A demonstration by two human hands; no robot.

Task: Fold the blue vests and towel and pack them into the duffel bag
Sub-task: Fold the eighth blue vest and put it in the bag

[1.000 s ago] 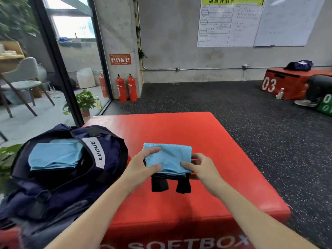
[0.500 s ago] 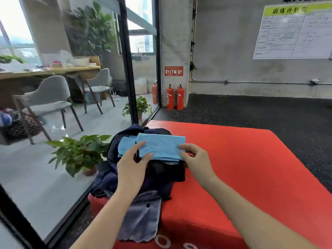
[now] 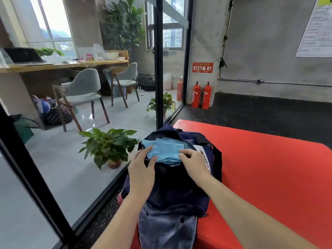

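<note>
A navy duffel bag (image 3: 186, 193) lies open at the left edge of the red soft box (image 3: 260, 177). A folded light blue cloth (image 3: 167, 150) sits in the bag's opening, on top of another light blue piece (image 3: 146, 143) inside. My left hand (image 3: 142, 169) grips the cloth's left edge, thumb on top. My right hand (image 3: 195, 165) holds its right edge, fingers curled over it. Whether the cloth is a vest or the towel, I cannot tell.
A glass wall with a black frame (image 3: 159, 69) runs just left of the box. Potted plants (image 3: 107, 146) stand behind it, with chairs (image 3: 80, 94) and a desk farther back. Two red fire extinguishers (image 3: 201, 95) stand at the wall corner. Dark rubber floor (image 3: 269, 114) surrounds the box.
Both hands carried the folded blue cloth from the middle of the red box leftwards and lowered it into the open bag. My view turned left with them.
</note>
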